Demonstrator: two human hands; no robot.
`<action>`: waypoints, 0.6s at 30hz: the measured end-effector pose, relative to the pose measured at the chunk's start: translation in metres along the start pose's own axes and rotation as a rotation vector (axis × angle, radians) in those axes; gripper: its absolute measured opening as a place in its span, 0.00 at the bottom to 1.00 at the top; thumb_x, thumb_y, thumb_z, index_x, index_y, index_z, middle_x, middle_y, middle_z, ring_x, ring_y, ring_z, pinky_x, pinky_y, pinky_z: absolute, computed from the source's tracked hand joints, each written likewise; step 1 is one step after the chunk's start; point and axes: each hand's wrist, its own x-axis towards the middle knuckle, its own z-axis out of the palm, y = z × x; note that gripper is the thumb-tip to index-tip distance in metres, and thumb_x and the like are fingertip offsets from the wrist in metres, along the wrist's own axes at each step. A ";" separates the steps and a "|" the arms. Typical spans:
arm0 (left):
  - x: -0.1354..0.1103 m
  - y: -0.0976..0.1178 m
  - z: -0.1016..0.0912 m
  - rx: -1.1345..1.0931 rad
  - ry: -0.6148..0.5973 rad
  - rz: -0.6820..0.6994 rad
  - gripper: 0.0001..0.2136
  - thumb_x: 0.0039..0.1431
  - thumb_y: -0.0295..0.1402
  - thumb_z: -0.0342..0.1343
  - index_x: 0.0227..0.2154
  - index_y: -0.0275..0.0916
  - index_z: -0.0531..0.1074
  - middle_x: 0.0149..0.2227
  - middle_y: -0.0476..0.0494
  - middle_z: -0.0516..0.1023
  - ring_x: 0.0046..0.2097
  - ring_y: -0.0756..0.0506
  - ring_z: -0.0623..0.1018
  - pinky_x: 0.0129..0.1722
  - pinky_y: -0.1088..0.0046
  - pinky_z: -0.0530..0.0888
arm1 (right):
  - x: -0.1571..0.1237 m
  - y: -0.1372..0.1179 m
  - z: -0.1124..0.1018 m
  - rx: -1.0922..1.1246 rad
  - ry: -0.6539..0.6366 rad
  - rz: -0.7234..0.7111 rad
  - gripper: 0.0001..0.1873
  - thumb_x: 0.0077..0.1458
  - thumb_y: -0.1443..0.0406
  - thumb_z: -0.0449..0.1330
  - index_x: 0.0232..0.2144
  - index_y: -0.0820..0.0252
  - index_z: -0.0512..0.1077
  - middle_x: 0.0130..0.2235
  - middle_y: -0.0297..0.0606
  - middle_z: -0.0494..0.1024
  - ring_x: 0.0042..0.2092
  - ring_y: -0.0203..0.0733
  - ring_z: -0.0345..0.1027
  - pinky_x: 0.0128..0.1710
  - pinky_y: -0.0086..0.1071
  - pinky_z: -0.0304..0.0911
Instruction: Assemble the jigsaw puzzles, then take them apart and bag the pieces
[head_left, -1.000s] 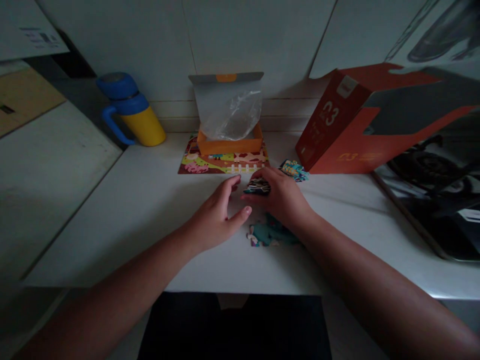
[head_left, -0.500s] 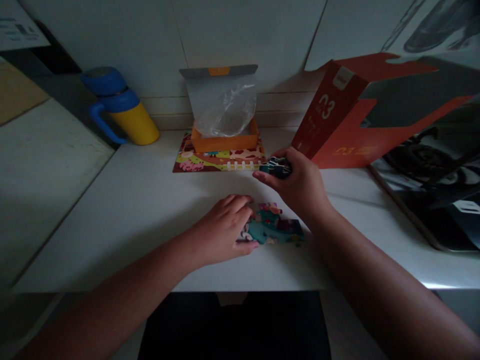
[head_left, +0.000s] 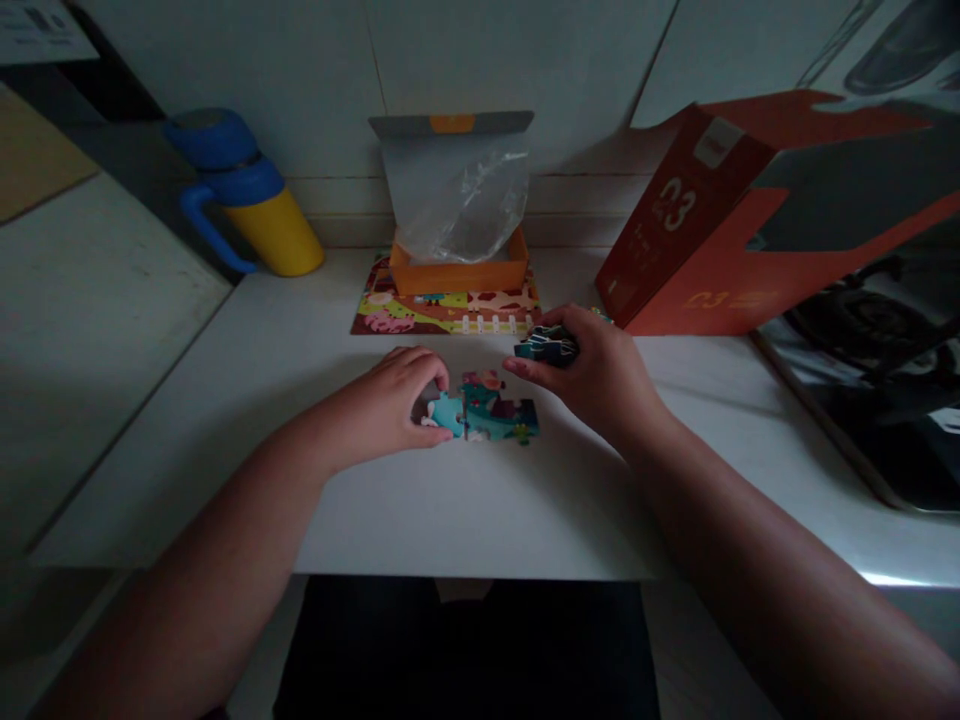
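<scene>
We are handling puzzle pieces with both hands at the white counter (head_left: 300,350).

Our left hand (head_left: 390,405) is curling down, thumb and fingers pinching the left end of the teal puzzle section (head_left: 491,412), which is lying flat on the counter between our hands. Our right hand (head_left: 600,375) is hovering just beyond the section's right end, fingers closing around a small stack of loose pieces (head_left: 546,346) and holding it clear of the surface. Behind, a colourful picture sheet (head_left: 442,312) is lying under an orange tray (head_left: 459,272) with a clear plastic bag (head_left: 461,205) in it. A red box (head_left: 697,240) is standing tilted to the right, close to our right hand. A blue and yellow bottle (head_left: 255,205) is sitting at the back left, well apart. A dark stove (head_left: 862,370) is showing at far right.
</scene>
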 end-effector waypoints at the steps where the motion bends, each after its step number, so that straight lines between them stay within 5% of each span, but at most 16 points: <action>1: 0.000 0.002 0.000 -0.016 -0.001 -0.021 0.21 0.53 0.38 0.74 0.44 0.43 0.70 0.49 0.44 0.75 0.52 0.38 0.75 0.51 0.62 0.71 | 0.000 -0.001 0.001 0.000 -0.020 -0.005 0.27 0.52 0.47 0.76 0.45 0.55 0.76 0.41 0.43 0.82 0.39 0.50 0.75 0.38 0.40 0.67; 11: 0.002 0.017 -0.002 -0.411 -0.094 -0.180 0.13 0.60 0.36 0.68 0.41 0.43 0.70 0.32 0.54 0.76 0.32 0.48 0.74 0.30 0.74 0.66 | -0.001 -0.005 0.004 0.025 -0.121 -0.017 0.28 0.51 0.45 0.77 0.43 0.57 0.76 0.39 0.41 0.82 0.37 0.47 0.74 0.36 0.37 0.65; 18: 0.006 0.026 0.011 -0.586 -0.093 -0.172 0.13 0.61 0.35 0.68 0.43 0.42 0.71 0.33 0.53 0.77 0.33 0.49 0.77 0.32 0.75 0.70 | -0.002 -0.005 0.006 0.060 -0.211 -0.010 0.25 0.53 0.49 0.76 0.44 0.59 0.77 0.39 0.41 0.82 0.37 0.45 0.73 0.37 0.35 0.63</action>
